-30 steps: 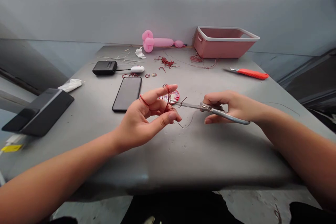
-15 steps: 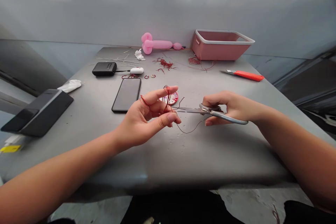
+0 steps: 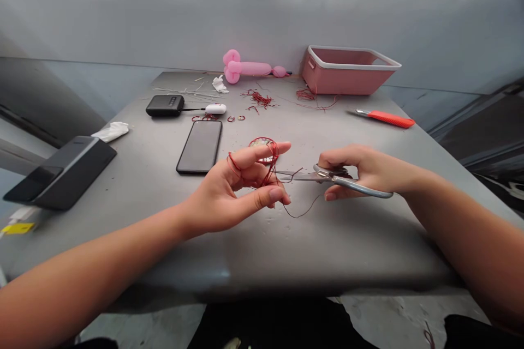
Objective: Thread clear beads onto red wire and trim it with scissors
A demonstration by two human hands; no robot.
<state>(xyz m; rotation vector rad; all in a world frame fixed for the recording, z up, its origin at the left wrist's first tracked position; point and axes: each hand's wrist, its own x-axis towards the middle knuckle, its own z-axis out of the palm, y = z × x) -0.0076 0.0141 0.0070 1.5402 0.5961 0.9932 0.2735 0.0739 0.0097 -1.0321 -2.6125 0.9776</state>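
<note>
Red thread (image 3: 272, 161) is looped over the index finger of my left hand (image 3: 235, 188) and runs down to the pinch of its thumb and fingertips. Another strand circles the base of the index finger. My right hand (image 3: 360, 172) grips grey-handled scissors (image 3: 362, 187), whose blades point left and meet the thread beside my left fingertips. A loose thread end hangs in a curve below the blades. Behind the left index finger, a round red-rimmed item (image 3: 256, 143) lies partly hidden on the table.
On the grey table (image 3: 311, 251) are a phone (image 3: 200, 147), black power bank (image 3: 165, 105), white case (image 3: 215, 109), thread scraps (image 3: 261, 99), red cutter (image 3: 391, 118), pink balloon (image 3: 254, 68), pink basket (image 3: 347, 79) and, at left, a dark stand (image 3: 69, 172).
Both hands have shifted slightly right and down in the view, with the thread and scissors. The looped thread has tilted, and more of the round item shows.
</note>
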